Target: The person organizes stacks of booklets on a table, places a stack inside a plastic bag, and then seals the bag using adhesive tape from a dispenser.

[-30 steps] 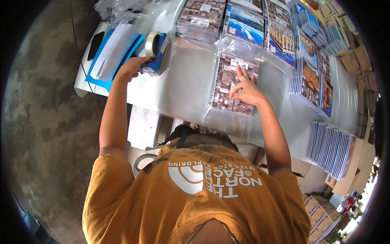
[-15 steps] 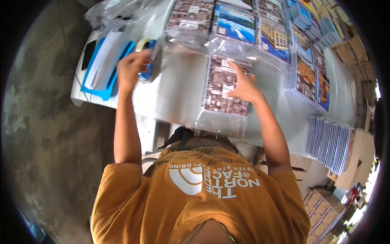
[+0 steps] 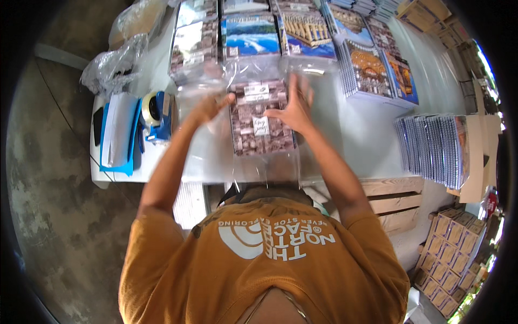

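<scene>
A spiral notebook [image 3: 260, 141] with a brown photo-collage cover lies in front of me, inside a clear plastic bag [image 3: 267, 168] that reaches past its near and far ends. My right hand [image 3: 297, 110] is open over the notebook's right edge, its thumb across the cover and its fingers stretched along the side. At the upper left edge my left hand [image 3: 209, 108] is smeared by motion; whether it holds anything is hidden. Left of that hand stands a blue tape dispenser [image 3: 160, 129] with a roll of clear tape [image 3: 151, 109].
Stacks of notebooks with picture covers [image 3: 250, 35] line the far side. More stacks [image 3: 369, 70] stand to the right, beside a row of spiral-bound notebooks [image 3: 431, 148]. Blue folders with white papers [image 3: 117, 132] lie at the left. Crumpled plastic [image 3: 116, 65] sits behind them.
My left hand has left the tape dispenser and come right to the notebook's left edge. The right hand still rests at the notebook. The whole view has shifted.
</scene>
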Motion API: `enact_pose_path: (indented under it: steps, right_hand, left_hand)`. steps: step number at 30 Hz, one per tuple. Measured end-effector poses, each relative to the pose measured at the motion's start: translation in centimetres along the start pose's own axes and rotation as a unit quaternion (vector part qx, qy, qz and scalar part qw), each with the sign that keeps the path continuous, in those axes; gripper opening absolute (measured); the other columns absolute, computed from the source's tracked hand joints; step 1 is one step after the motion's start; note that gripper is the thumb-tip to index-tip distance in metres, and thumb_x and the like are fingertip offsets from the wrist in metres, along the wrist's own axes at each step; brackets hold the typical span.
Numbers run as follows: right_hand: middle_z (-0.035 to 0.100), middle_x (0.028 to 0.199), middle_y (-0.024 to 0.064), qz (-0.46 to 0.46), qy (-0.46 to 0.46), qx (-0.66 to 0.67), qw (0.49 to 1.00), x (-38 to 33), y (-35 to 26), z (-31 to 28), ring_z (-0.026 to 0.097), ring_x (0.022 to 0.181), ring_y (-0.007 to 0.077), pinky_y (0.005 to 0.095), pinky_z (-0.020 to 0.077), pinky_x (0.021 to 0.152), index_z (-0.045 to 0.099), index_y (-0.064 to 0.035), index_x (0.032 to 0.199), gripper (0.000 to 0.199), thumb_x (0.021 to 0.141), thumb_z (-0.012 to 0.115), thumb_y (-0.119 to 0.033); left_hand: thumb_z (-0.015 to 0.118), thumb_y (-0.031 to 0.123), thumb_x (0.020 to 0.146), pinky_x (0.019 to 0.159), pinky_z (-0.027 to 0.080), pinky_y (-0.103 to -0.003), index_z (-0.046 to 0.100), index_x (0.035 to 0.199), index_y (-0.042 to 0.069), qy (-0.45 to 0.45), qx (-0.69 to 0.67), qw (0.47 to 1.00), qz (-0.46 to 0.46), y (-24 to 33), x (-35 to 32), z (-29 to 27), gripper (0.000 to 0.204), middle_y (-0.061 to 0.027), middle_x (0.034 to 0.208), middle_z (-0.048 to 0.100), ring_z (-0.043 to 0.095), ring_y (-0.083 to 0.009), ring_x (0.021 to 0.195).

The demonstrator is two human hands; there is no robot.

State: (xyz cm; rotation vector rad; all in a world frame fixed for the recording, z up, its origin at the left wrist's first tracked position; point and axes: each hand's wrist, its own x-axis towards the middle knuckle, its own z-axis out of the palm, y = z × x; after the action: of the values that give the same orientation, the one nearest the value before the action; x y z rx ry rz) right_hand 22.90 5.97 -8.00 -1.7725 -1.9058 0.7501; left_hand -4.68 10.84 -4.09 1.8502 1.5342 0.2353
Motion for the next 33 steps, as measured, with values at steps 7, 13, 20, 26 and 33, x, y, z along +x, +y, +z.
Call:
enact_pose_path:
  steps: [7, 13, 20, 26, 33]
  right_hand:
    - [0.033, 0.13, 0.0224, -0.063, 0.034, 0.487, 0.871, -3.8, -4.6, -3.2, 0.035, 0.122, 0.0302, 0.0382, 0.0335, 0.099, 0.019, -0.0006, 0.134, 0.085, 0.078, 0.067, -0.042]
    - [0.054, 0.093, 0.0066, -0.3, 0.167, 0.368, 0.864, -3.7, -10.7, -8.2, 0.054, 0.088, 0.0151, 0.0275, 0.0444, 0.075, 0.05, -0.0034, 0.107, 0.049, 0.071, 0.077, -0.02]
    - [0.058, 0.067, 0.0013, -0.286, 0.383, 0.29, 0.829, -1.4, -14.5, -13.9, 0.051, 0.058, 0.0082, 0.0199, 0.04, 0.054, 0.064, -0.0025, 0.075, 0.009, 0.081, 0.066, -0.008]
    - [0.058, 0.106, 0.0131, -0.285, 0.204, 0.55, 0.758, -1.6, -5.4, -14.2, 0.054, 0.097, 0.0193, 0.0335, 0.0403, 0.084, 0.042, -0.0005, 0.124, 0.073, 0.075, 0.068, -0.047]
    - [0.05, 0.118, 0.0139, -0.291, 0.17, 0.226, 0.914, -3.5, -6.8, -7.5, 0.048, 0.106, 0.0232, 0.0352, 0.0374, 0.09, 0.037, -0.0035, 0.132, 0.09, 0.061, 0.083, -0.035]
  left_hand:
    - [0.047, 0.046, 0.089, 0.099, 0.032, -0.034, 0.025, 0.137, 0.004, 0.18, -0.534, 0.826, 0.013, 3.8, -6.6, 7.7, 0.068, -0.0129, 0.129, 0.042, 0.044, -0.0221, 0.113]
    - [0.057, 0.032, 0.08, 0.093, 0.036, -0.032, 0.05, 0.117, 0.003, 0.227, -0.477, 0.826, 0.199, 8.7, -9.5, 0.6, 0.047, -0.0091, 0.111, 0.053, 0.049, -0.0185, 0.104]
    - [0.034, 0.032, 0.098, 0.099, 0.034, -0.032, 0.059, 0.113, -0.002, 0.334, -0.248, 0.866, 0.276, 12.3, -11.1, -7.7, 0.045, -0.0145, 0.115, 0.06, 0.052, -0.0227, 0.111]
    - [0.025, 0.077, 0.078, 0.104, 0.024, -0.045, 0.011, 0.143, 0.003, 0.314, -0.255, 0.88, 0.247, 8.1, -11.3, -4.3, 0.1, -0.0197, 0.144, 0.025, 0.033, -0.0306, 0.129]
    - [0.062, 0.053, 0.075, 0.108, 0.017, -0.041, 0.005, 0.143, 0.001, 0.258, -0.359, 0.881, 0.168, 9.5, -11.2, 2.8, 0.102, -0.021, 0.145, 0.018, 0.022, -0.0297, 0.133]
